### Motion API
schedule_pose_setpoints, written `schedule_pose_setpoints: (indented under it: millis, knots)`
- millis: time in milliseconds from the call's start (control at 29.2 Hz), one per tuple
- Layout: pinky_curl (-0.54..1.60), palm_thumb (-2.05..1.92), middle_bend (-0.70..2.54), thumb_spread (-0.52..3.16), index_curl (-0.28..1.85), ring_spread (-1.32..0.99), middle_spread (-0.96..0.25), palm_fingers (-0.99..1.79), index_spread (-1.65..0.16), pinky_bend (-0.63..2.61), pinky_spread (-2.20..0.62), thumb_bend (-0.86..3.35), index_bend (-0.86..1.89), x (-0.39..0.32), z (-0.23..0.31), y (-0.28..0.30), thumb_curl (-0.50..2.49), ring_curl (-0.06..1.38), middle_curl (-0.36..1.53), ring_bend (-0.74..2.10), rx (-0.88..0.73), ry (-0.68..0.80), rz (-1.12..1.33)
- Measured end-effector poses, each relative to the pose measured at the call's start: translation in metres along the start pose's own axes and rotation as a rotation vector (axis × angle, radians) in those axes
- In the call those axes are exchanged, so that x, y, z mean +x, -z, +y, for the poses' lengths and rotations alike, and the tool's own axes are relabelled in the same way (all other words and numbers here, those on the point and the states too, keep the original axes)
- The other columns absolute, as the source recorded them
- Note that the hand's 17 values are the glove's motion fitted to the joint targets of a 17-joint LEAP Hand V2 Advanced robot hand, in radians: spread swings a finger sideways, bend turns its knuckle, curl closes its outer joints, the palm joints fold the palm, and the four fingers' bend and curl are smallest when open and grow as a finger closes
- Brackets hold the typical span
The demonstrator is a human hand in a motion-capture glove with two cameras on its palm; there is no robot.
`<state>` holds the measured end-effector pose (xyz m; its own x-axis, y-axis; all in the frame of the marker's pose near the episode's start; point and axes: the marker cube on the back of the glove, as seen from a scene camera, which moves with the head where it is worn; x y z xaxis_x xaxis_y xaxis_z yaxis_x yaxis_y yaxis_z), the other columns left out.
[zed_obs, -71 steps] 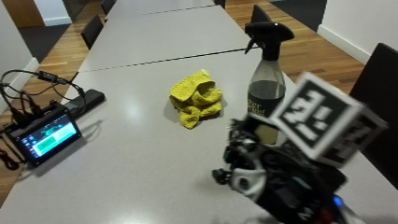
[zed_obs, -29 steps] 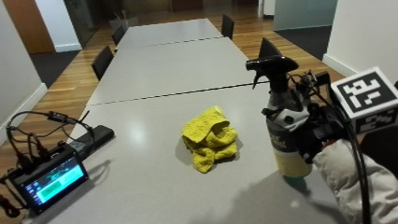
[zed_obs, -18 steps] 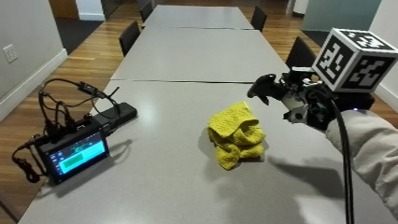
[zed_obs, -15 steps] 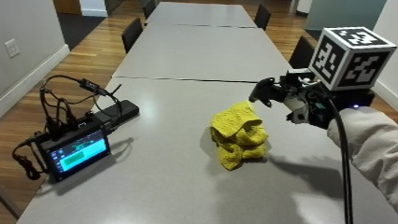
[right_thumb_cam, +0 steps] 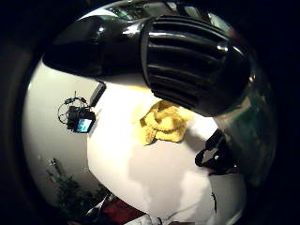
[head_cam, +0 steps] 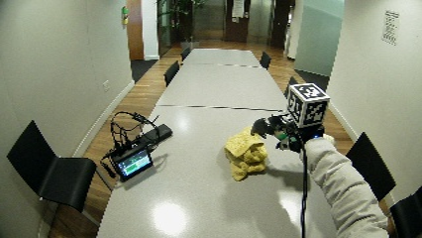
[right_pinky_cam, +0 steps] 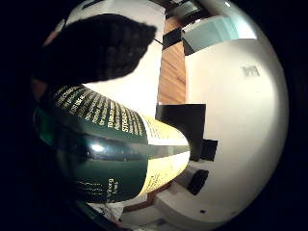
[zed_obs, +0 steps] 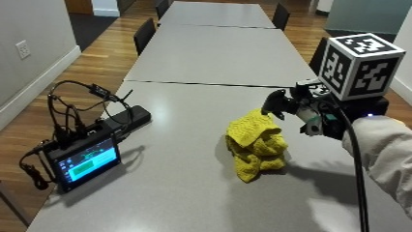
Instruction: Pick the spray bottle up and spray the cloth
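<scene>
Above the yellow cloth (zed_obs: 256,150), spray bottle (zed_obs: 283,104) now tipped level, gloved right hand's (zed_obs: 320,121) fingers around it.

The gloved right hand (zed_obs: 325,121) holds the spray bottle (zed_obs: 283,104) above the table (zed_obs: 212,48), its nozzle just beside the crumpled yellow cloth (zed_obs: 256,150), with nothing between them. The small screen with tangled cables (zed_obs: 80,137) sits well apart at the table's left edge. Bare tabletop lies on every side of the cloth.
</scene>
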<state>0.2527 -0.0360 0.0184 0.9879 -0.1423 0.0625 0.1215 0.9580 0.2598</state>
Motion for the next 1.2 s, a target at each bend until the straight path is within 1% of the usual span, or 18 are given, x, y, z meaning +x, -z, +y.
schedule_pose_setpoints:
  millis: [103, 274, 445, 616, 719, 856, 959, 1061, 1198]
  knots:
    - [0.42, 1.08, 0.25, 0.49, 0.42, -0.1, -0.05, 0.91, -0.21, 0.31, 0.04, -0.02, 0.14, 0.001, 0.001, -0.002, 0.7, 0.46, 0.5, 0.36, 0.011, -0.007, -0.082]
    - [0.42, 1.08, 0.24, 0.5, 0.42, -0.1, -0.05, 0.91, -0.22, 0.31, 0.04, -0.02, 0.14, -0.001, 0.008, 0.003, 0.71, 0.46, 0.51, 0.36, 0.062, -0.034, -0.313]
    - [0.43, 1.07, 0.23, 0.51, 0.42, -0.1, -0.05, 0.91, -0.22, 0.31, 0.04, -0.02, 0.14, 0.004, 0.01, 0.011, 0.72, 0.47, 0.52, 0.35, 0.124, -0.043, -0.457]
    - [0.43, 1.07, 0.23, 0.51, 0.42, -0.1, -0.05, 0.9, -0.22, 0.3, 0.04, -0.02, 0.14, 0.001, 0.025, 0.035, 0.73, 0.47, 0.52, 0.35, 0.208, -0.05, -0.783]
    - [0.44, 1.07, 0.22, 0.52, 0.42, -0.09, -0.05, 0.9, -0.22, 0.3, 0.05, -0.02, 0.14, -0.002, 0.034, 0.053, 0.73, 0.47, 0.52, 0.35, 0.265, -0.028, -0.943]
    - [0.44, 1.08, 0.22, 0.52, 0.41, -0.09, -0.04, 0.89, -0.22, 0.3, 0.05, -0.02, 0.14, -0.019, 0.045, 0.081, 0.73, 0.48, 0.53, 0.35, 0.331, 0.055, -1.135]
    - [0.44, 1.08, 0.21, 0.53, 0.41, -0.09, -0.04, 0.88, -0.22, 0.29, 0.06, -0.02, 0.14, -0.049, 0.051, 0.101, 0.74, 0.48, 0.53, 0.35, 0.348, 0.131, -1.254]
    - [0.44, 1.08, 0.21, 0.54, 0.41, -0.09, -0.04, 0.87, -0.22, 0.29, 0.06, -0.02, 0.14, -0.097, 0.05, 0.115, 0.74, 0.48, 0.54, 0.34, 0.342, 0.238, -1.338]
    - [0.44, 1.09, 0.21, 0.56, 0.41, -0.09, -0.04, 0.84, -0.23, 0.27, 0.06, -0.02, 0.14, -0.177, 0.039, 0.119, 0.74, 0.49, 0.54, 0.34, 0.28, 0.386, -1.408]
